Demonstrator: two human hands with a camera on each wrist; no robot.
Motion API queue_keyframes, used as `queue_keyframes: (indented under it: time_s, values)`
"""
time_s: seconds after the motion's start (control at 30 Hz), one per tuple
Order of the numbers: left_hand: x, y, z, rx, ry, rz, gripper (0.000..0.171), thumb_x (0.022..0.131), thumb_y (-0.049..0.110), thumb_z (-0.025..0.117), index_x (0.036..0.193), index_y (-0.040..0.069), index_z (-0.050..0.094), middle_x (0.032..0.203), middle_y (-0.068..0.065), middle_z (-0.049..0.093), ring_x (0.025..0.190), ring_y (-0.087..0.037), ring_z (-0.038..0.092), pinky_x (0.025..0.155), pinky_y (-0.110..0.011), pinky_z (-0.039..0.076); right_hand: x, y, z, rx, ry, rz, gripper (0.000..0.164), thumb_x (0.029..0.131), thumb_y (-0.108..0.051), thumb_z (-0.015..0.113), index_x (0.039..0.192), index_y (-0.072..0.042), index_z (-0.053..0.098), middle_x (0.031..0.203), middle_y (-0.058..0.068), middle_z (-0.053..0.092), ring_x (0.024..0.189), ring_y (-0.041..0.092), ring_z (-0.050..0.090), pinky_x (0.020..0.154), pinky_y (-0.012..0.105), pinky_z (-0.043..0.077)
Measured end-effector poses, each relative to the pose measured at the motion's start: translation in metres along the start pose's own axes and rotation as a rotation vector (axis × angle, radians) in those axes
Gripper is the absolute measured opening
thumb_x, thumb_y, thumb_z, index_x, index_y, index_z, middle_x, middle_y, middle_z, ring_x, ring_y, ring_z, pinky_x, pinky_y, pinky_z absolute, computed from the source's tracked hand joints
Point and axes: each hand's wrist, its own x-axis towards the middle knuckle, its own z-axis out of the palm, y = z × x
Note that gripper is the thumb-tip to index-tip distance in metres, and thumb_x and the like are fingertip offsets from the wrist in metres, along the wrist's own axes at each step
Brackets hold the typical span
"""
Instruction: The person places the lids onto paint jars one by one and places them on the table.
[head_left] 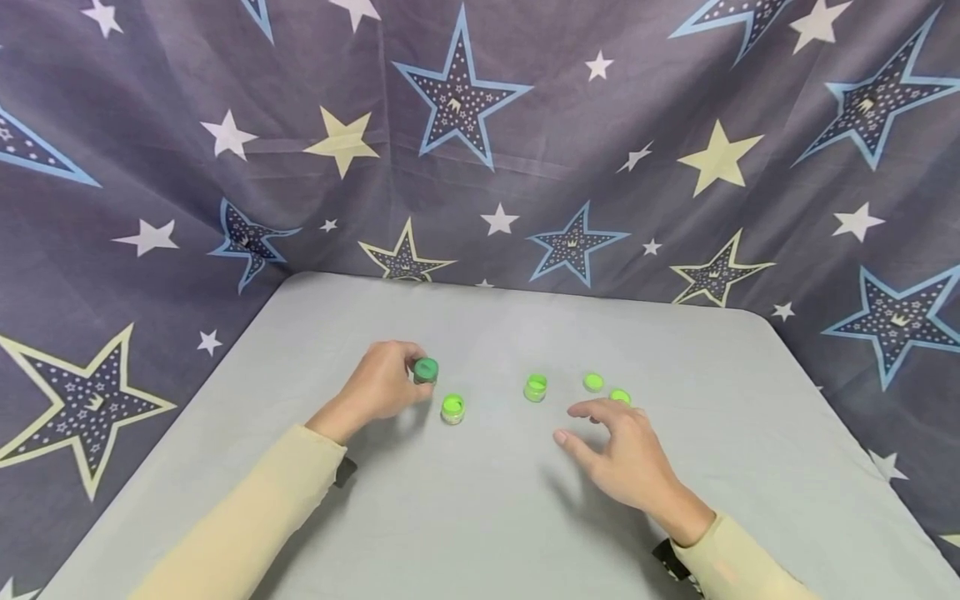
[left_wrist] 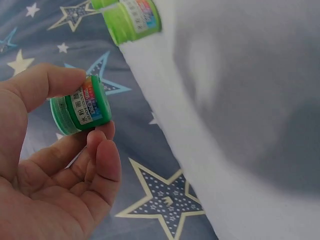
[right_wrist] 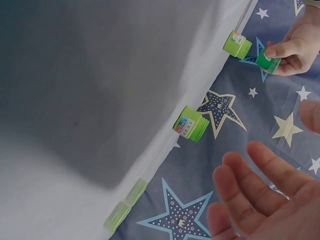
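Note:
My left hand (head_left: 384, 383) pinches a small dark green paint jar (head_left: 426, 372) between thumb and fingers, its lid on top. In the left wrist view the jar's printed label (left_wrist: 84, 105) shows between the fingers. Just right of that hand stands a light green paint jar (head_left: 453, 410) without its lid. A second uncapped light green jar (head_left: 536, 388) stands nearer my right hand (head_left: 626, 454). That hand hovers over the table with fingers spread and nothing in them. Beyond its fingers lie two light green lids, one (head_left: 593, 382) in full sight, the other (head_left: 620, 395) partly hidden by the hand.
A pale grey cloth covers the table (head_left: 465, 508). Dark fabric with a star print (head_left: 525, 183) hangs along the table's back and both sides.

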Motion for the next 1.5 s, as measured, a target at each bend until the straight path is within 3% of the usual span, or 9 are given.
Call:
queue_keyframes:
  time_s: [0.23, 0.67, 1.13, 1.4, 1.5]
  values:
    - [0.007, -0.013, 0.001, -0.001, -0.029, -0.055, 0.018, 0.069, 0.012, 0.078, 0.083, 0.011, 0.068, 0.077, 0.000, 0.065, 0.074, -0.017, 0.058, 0.075, -0.035, 0.050, -0.003, 0.006, -0.004, -0.008, 0.005, -0.012, 0.036, 0.082, -0.046, 0.071, 0.105, -0.019, 0.069, 0.111, -0.003, 0.067, 0.110, 0.018, 0.058, 0.095, 0.045, 0.036]
    - [0.011, -0.032, 0.004, 0.036, -0.101, -0.130, 0.017, 0.069, 0.011, 0.078, 0.081, 0.008, 0.067, 0.073, -0.001, 0.062, 0.071, -0.019, 0.055, 0.070, -0.034, 0.050, -0.008, 0.015, -0.010, -0.042, -0.001, 0.003, 0.040, 0.080, -0.050, 0.072, 0.105, -0.020, 0.068, 0.110, -0.004, 0.067, 0.109, 0.020, 0.058, 0.092, 0.043, 0.036]
    - [0.008, -0.037, 0.009, 0.035, -0.178, -0.197, 0.018, 0.070, 0.008, 0.078, 0.084, 0.006, 0.067, 0.072, -0.003, 0.062, 0.067, -0.019, 0.055, 0.064, -0.029, 0.048, -0.010, 0.021, -0.014, -0.062, -0.031, 0.027, 0.043, 0.080, -0.052, 0.070, 0.107, -0.019, 0.068, 0.115, 0.001, 0.066, 0.111, 0.023, 0.057, 0.094, 0.046, 0.036]
    - [0.006, -0.032, 0.005, 0.129, -0.157, -0.182, 0.060, 0.065, 0.019, 0.083, 0.117, -0.001, 0.062, 0.106, -0.014, 0.065, 0.096, -0.030, 0.058, 0.087, -0.047, 0.047, -0.011, 0.022, -0.015, -0.061, -0.042, 0.042, 0.044, 0.080, -0.053, 0.070, 0.108, -0.019, 0.068, 0.116, 0.002, 0.066, 0.113, 0.025, 0.056, 0.095, 0.047, 0.035]
    - [0.004, -0.028, 0.006, 0.128, -0.140, -0.159, 0.065, 0.064, 0.022, 0.086, 0.120, 0.000, 0.060, 0.114, -0.016, 0.063, 0.105, -0.034, 0.056, 0.092, -0.049, 0.045, -0.011, 0.022, -0.015, -0.058, -0.042, 0.042, 0.043, 0.080, -0.052, 0.070, 0.108, -0.019, 0.068, 0.116, 0.002, 0.066, 0.114, 0.025, 0.055, 0.095, 0.047, 0.035]
